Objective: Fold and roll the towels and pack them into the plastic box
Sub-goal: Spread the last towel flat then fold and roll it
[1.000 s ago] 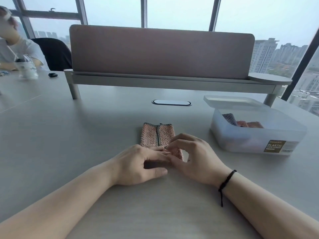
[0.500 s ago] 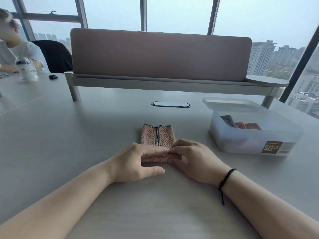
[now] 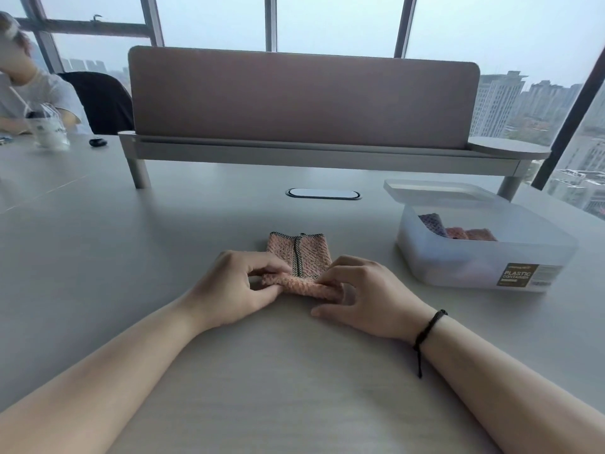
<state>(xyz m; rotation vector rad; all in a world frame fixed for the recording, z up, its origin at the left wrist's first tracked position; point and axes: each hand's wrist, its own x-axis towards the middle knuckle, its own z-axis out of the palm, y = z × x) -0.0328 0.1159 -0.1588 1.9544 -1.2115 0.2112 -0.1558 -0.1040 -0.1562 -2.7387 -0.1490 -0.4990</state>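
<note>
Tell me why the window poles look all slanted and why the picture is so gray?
In the head view, the wide-angle lens bends and tilts the window frames near the edges; soft hazy daylight from behind leaves only faint shadows under the left hand, right hand and pink towel; the plastic box looks milky, without strong glare.

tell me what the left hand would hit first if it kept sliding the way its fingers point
Probably the right hand: the left hand points right along the pink towel roll it grips, though depth is hard to judge.

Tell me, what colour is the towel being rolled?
The towel is pink with dark edging, seen in the head view.
</note>
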